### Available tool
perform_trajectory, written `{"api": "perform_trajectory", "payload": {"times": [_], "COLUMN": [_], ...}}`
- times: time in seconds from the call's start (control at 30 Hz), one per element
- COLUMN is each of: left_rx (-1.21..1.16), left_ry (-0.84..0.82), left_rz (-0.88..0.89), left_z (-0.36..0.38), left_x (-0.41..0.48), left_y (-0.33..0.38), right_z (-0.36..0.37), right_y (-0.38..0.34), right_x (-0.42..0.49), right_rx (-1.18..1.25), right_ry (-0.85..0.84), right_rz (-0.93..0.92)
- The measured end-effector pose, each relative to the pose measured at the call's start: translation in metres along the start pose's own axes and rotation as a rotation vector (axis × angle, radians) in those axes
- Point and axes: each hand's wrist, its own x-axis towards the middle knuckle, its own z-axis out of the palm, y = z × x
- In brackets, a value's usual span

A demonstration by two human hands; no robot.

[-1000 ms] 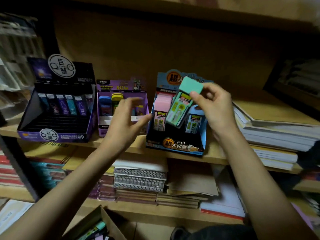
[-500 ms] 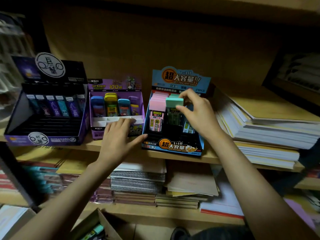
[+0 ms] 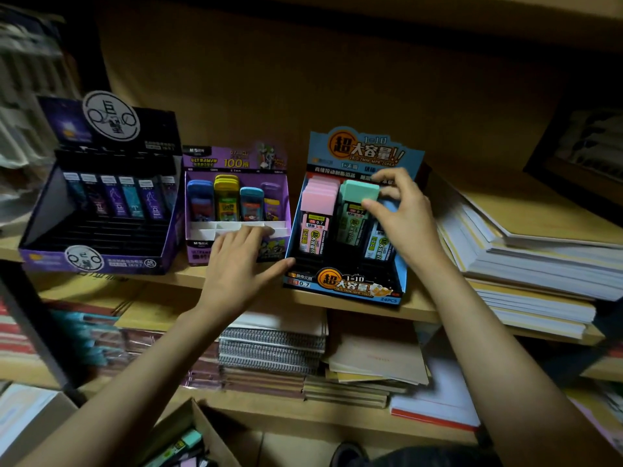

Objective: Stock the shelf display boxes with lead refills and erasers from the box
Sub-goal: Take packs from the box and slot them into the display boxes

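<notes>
- One boxy mint case (image 3: 359, 193), earlier higher, is pinched by the right hand (image 3: 408, 224) in the blue cardboard box (image 3: 350, 286).
- The left hand (image 3: 236, 264) is laid flat on the purple box (image 3: 236, 160).

Display boxes (image 3: 344, 286) stand abreast on the shelf (image 3: 175, 281), seemingly paper stacks (image 3: 539, 264) right of them.

mint green refill case (image 3: 359, 193), blue display box (image 3: 397, 264)
</notes>
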Motion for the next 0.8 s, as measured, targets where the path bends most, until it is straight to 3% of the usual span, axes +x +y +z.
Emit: {"api": "perform_trajectory", "payload": {"times": [0.13,0.47,0.6,0.7,0.8], "left_rx": [-0.006,-0.029,-0.096,-0.196,-0.205], "left_ry": [0.007,0.003,0.089,0.066,-0.125], "left_rz": [0.003,0.031,0.114,0.066,-0.057], "left_z": [0.001,-0.002,-0.025,-0.049,-0.055], "left_x": [0.000,0.001,-0.015,-0.051,-0.100], "left_y": [-0.001,0.000,0.004,-0.007,-0.034], "right_z": [0.005,0.012,0.013,0.022,0.044], "right_y": [0.004,0.022,-0.002,-0.035,-0.056], "right_x": [0.001,0.004,-0.005,-0.031,-0.075], "right_rx": [-0.029,-0.545,-0.554,-0.377,-0.223], "right_ry": [0.006,0.064,0.048,-0.101,-0.399], "right_rz": [0.000,-0.239,-0.326,-0.432,-0.399]}}
